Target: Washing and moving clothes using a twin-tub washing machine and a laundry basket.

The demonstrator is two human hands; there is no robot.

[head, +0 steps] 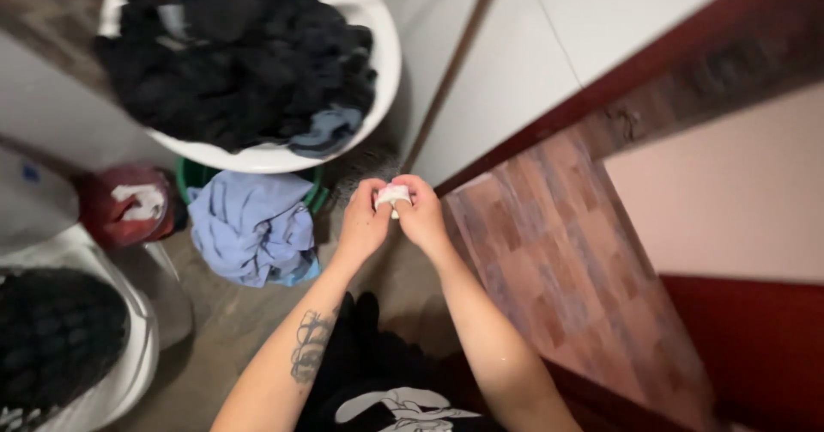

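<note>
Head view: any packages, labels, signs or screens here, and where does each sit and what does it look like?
Red bag: left, on the floor by the green basket; rounded, dark red with a white patch.
Small white item: pinched between left hand and right hand; too small to tell its kind.
No signs or screens.

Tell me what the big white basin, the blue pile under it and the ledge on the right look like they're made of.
The white basin looks like smooth plastic: thin rolled rim, even soft sheen. The blue pile is soft woven fabric, matte, creased and draped over a green tub. The ledge looks like reddish-brown tile or polished stone, mottled in blocks; blur leaves that open. Both hands pinch a small white item, material unclear.
</note>
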